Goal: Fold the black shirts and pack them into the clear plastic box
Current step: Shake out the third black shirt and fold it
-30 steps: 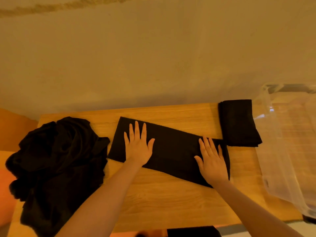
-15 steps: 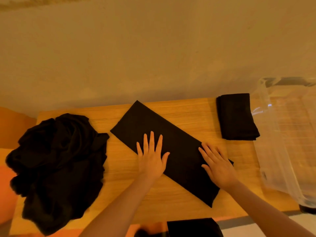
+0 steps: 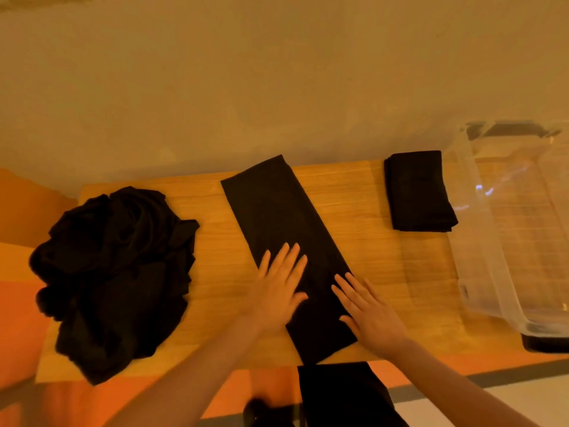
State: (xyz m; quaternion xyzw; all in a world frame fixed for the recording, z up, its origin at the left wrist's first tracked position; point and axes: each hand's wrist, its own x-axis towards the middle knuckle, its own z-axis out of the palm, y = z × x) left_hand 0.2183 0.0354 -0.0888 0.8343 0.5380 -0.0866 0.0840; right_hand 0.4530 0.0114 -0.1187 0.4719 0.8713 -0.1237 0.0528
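A black shirt [image 3: 277, 217] folded into a long strip lies diagonally on the wooden table [image 3: 385, 272], running from the far edge toward me. My left hand [image 3: 278, 288] rests flat on the strip's left side with straight fingers. My right hand [image 3: 369, 315] lies flat on its right side near the lower end. A finished folded black shirt [image 3: 418, 192] sits at the far right of the table. The clear plastic box [image 3: 505, 229] stands to its right with nothing visible in it.
A heap of unfolded black shirts [image 3: 117, 272] covers the table's left end. A wall runs right behind the table. Dark cloth [image 3: 341, 392] shows below the near table edge, over an orange surface.
The strip has turned clockwise from nearly level to steeply diagonal, its far end now at the table's back edge. Both hands slid with it, closer together and nearer to me.
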